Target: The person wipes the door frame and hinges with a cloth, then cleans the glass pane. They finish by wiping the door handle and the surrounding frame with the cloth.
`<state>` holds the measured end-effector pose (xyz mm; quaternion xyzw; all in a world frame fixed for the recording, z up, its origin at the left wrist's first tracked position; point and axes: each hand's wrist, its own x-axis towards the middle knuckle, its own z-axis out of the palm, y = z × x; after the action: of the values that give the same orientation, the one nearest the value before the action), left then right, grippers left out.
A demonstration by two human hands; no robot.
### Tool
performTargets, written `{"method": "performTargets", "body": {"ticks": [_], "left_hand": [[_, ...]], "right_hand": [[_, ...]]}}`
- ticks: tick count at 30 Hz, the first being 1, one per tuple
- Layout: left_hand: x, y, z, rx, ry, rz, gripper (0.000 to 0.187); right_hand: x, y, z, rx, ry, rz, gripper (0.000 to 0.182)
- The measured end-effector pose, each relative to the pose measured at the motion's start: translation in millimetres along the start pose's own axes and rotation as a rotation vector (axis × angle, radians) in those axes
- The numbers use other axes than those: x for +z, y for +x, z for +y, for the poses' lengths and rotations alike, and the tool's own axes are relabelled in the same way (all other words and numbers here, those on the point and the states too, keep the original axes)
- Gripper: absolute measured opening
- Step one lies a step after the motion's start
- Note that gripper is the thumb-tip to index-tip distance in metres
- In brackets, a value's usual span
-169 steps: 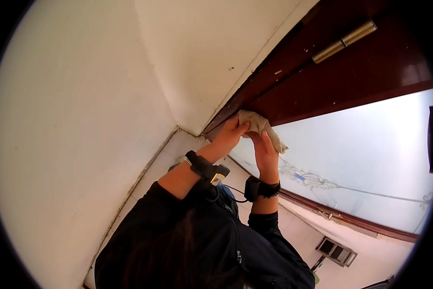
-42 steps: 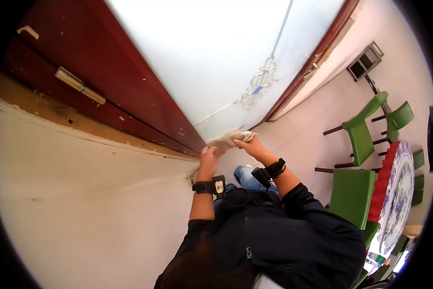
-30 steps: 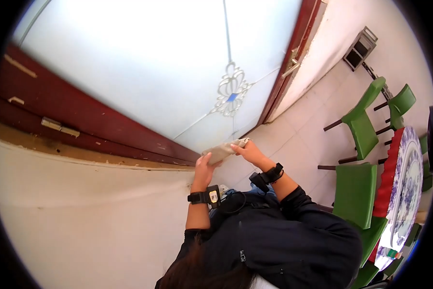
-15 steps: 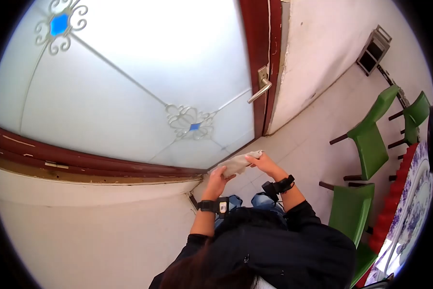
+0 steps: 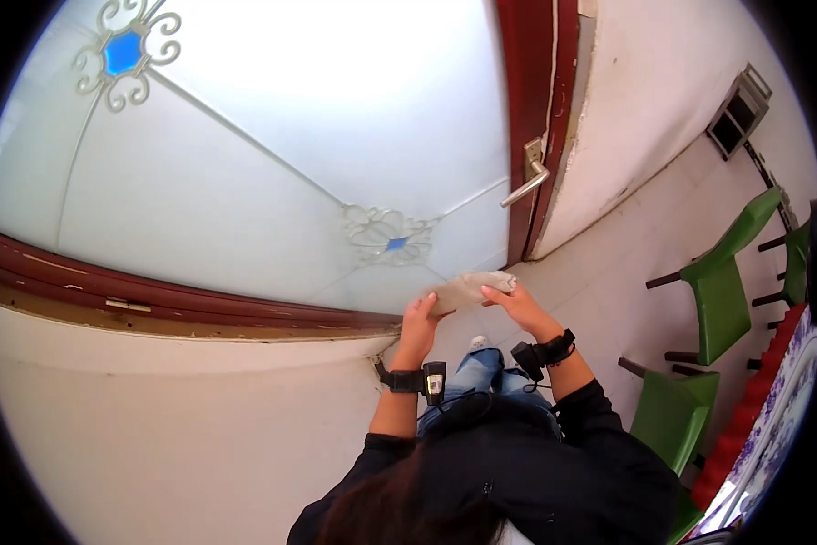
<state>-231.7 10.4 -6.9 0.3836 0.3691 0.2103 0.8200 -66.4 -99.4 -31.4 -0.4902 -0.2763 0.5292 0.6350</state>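
Observation:
A beige, folded cloth (image 5: 467,290) stretches between my two hands in front of the door. My left hand (image 5: 419,320) grips its left end, thumb on top. On the other end, my right hand (image 5: 523,305) is closed with its thumb pressed on the cloth. Each wrist wears a black strap with a small device. Behind the cloth stands the door (image 5: 272,209), with frosted glass, a dark red frame and metal scrollwork around blue inserts. Its lever handle (image 5: 528,184) is above and to the right of my right hand, apart from it.
Green chairs (image 5: 722,304) stand at the right beside a table with a red-edged, purple-patterned cover (image 5: 776,436). A grey metal rack (image 5: 740,113) is by the far wall. A white wall (image 5: 172,418) runs along the lower left.
The view has shifted, so the door, handle and chairs appear farther right and slightly lower. Both hands still hold the cloth, now a little farther right in view. One shoe now shows below.

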Motion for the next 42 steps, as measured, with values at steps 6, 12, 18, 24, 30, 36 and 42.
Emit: {"method": "performTargets", "body": {"ticks": [6, 12, 18, 24, 30, 36, 42], "left_hand": [[-12.2, 11.6, 69.4, 0.315, 0.152, 0.061, 0.027], [-10.0, 32.2, 127.9, 0.664, 0.255, 0.02, 0.029], [-2.3, 45.0, 139.8, 0.652, 0.356, 0.159, 0.026], [4.0, 57.2, 127.7, 0.746, 0.483, 0.351, 0.026], [11.9, 60.1, 117.4, 0.791, 0.632, 0.523, 0.03], [16.4, 53.1, 134.7, 0.811, 0.614, 0.545, 0.033], [19.8, 55.4, 129.1, 0.806, 0.525, 0.544, 0.033]], "right_hand": [[57.4, 53.1, -49.9, -0.223, -0.105, -0.014, 0.029], [109.7, 94.9, -94.8, -0.416, -0.357, -0.004, 0.029], [130.4, 106.0, -110.5, -0.711, -0.797, 0.174, 0.026], [105.5, 129.0, -76.2, -0.857, -1.052, 0.273, 0.02], [97.2, 134.7, -63.9, -0.964, -0.941, 0.267, 0.023], [108.0, 133.8, -89.5, -0.89, -0.815, 0.222, 0.021], [107.5, 142.8, -89.9, -0.777, -0.77, 0.245, 0.02]]}}
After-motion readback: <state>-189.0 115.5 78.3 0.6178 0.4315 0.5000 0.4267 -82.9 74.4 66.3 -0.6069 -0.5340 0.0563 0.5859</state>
